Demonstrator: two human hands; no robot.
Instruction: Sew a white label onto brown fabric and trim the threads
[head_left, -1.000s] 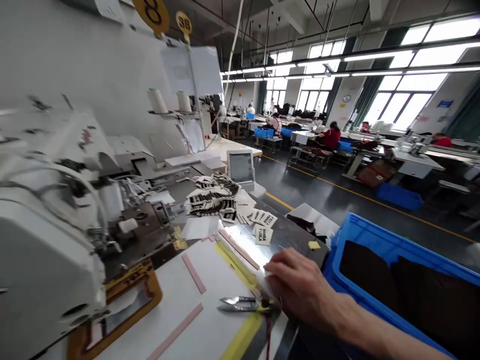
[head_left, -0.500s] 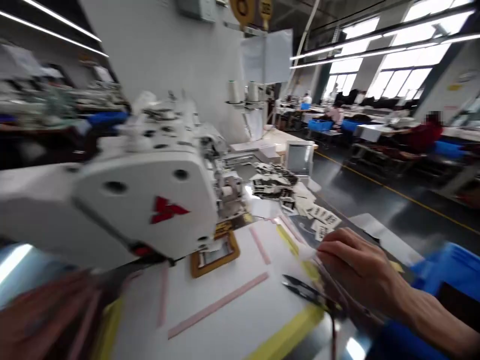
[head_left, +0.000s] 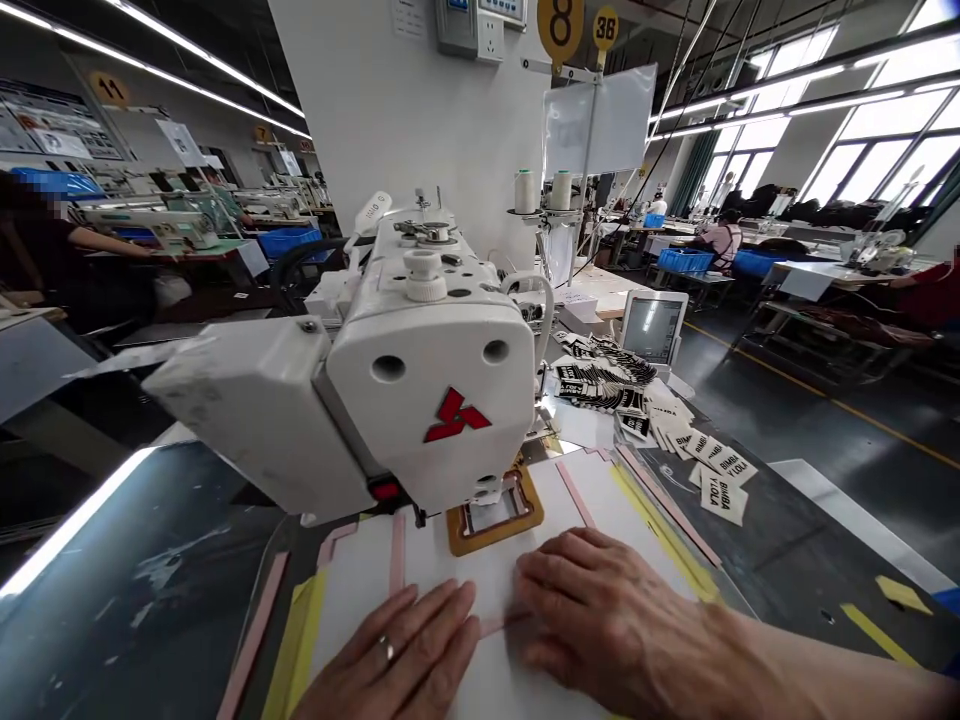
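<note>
My left hand [head_left: 409, 655], with a ring on one finger, lies flat on a white sheet [head_left: 352, 590] marked with pink strips and edged with yellow tape. Beside it, my right hand [head_left: 592, 605] rests palm down on the same sheet, fingers slightly bent. Neither hand shows anything held. Just beyond the fingertips, a brown rectangular clamp frame [head_left: 495, 520] presses at the sheet under the head of a white sewing machine [head_left: 435, 370] with a red emblem. Part of a pink strip is hidden beneath my right hand.
Black and white labels [head_left: 600, 375] are heaped right of the machine, with cream printed labels [head_left: 720, 475] spread nearer. A small screen [head_left: 652, 330] stands behind them. Thread cones [head_left: 561, 190] sit on a stand. A person [head_left: 45, 250] works at the far left.
My right hand has moved left from the sheet's right edge onto its middle. My left hand now lies on the sheet. The dark thread snips no longer show. The view has shifted and sharpened.
</note>
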